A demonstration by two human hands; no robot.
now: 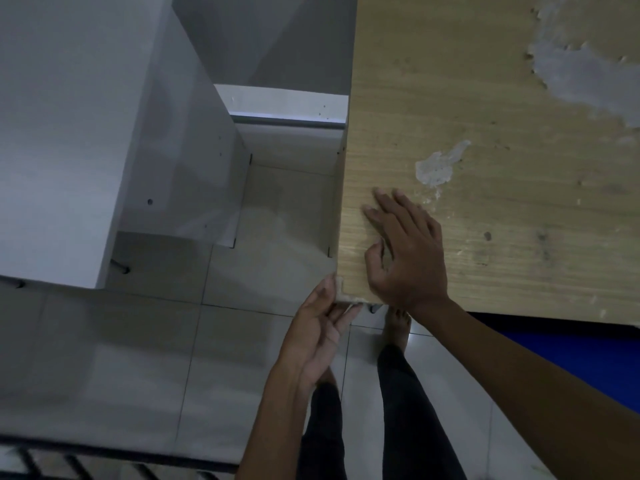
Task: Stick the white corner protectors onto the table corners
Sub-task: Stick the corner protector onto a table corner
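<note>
At the frame's lower middle, the left hand (320, 329) presses a small white corner protector (341, 289) onto the worn wooden surface (485, 209) corner, fingers grasping it; its orientation is unclear. The right hand (407, 252) lies flat, fingers released.

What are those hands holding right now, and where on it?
The left hand presses a white corner protector against the table corner, fingers on its outer sides. The right hand lies flat on the tabletop, holding nothing.

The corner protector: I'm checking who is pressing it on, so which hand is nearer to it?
Left. The left hand touches the corner protector at the table corner; the right hand lies flat on the tabletop just beside it.
</note>
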